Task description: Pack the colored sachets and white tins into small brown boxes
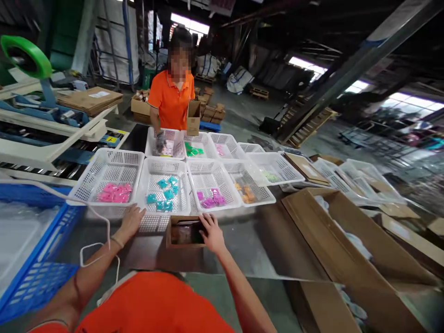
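A small open cardboard box (pixel 185 245) stands near the table's front edge, with dim contents inside. My right hand (pixel 212 233) rests on the box's right rim, fingers over the edge. My left hand (pixel 132 221) lies at the front rim of the baskets holding pink packets (pixel 115 192) and teal packets (pixel 164 194), its fingers spread and nothing visible in them. Purple packets (pixel 212 199) and orange packets (pixel 247 193) lie in white baskets farther right. Green packets (pixel 193 150) are in a back-row basket.
Across the table a person in an orange shirt (pixel 173 101) reaches a gloved hand into a back basket. A blue crate (pixel 34 277) stands at left, a large carton (pixel 347 249) at right. A white cord hangs near my left arm.
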The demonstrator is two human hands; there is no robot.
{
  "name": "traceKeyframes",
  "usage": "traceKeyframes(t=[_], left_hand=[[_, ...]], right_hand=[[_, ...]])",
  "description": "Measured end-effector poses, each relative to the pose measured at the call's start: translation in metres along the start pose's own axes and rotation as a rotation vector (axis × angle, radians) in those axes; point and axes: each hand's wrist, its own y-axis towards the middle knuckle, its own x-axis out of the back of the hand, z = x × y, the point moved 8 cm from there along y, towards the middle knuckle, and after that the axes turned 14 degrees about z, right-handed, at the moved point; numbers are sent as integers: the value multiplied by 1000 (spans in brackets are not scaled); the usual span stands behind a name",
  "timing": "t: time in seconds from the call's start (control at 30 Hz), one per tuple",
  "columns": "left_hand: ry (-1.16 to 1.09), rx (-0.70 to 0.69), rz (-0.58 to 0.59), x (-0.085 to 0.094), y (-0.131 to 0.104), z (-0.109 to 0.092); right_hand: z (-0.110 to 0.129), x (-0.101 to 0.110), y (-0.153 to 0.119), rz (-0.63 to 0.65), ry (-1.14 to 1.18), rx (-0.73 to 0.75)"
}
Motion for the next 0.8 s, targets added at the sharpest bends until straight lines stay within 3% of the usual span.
traceKeyframes(t=[0.1,0.23,0.3,0.37,0.5,0.8], left_hand=[[-45,-38,-107,5,-3,-35],[-162,-317,-222,4,-8,-135],[-157,-382,-186,-5,-6,-179],[-122,-345,-105,-18,2,-206],[-18,-221,4,-39,17,-213],[59,-225,-93,-54,23,-190]], right_hand=[[7,2,0,45,0,-16],[18,5,-2,89,3,-20],[23,6,-3,105,4,-9],[27,6,-4,127,6,1],[31,5,-2,143,31,29],[37,7,3,95,86,95]])
